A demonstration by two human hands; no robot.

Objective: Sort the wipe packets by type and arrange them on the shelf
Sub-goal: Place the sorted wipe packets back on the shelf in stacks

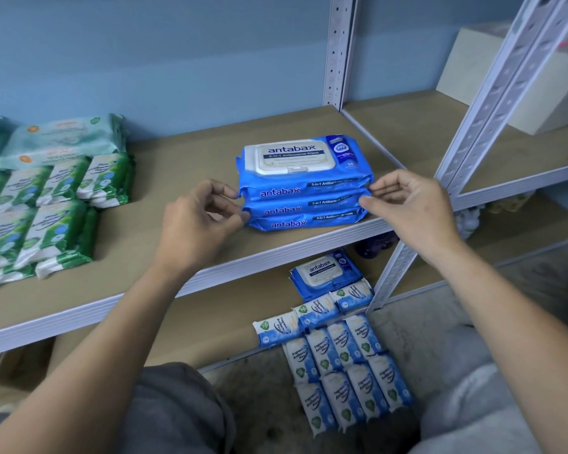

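Three blue antabax wipe packets lie stacked on the middle shelf board, near its front right. My left hand is at the stack's left end, thumb and curled fingers pinching the packets' end flaps. My right hand does the same at the right end, thumb and forefinger on the flaps. Another blue antabax packet lies on the lower shelf. Several small blue-and-white packets lie in rows below it, reaching onto the floor.
Several green-and-white packets sit in rows at the shelf's left, with pale teal packets behind them. White metal uprights frame the right side. A beige box stands on the neighbouring shelf. My knees are below.
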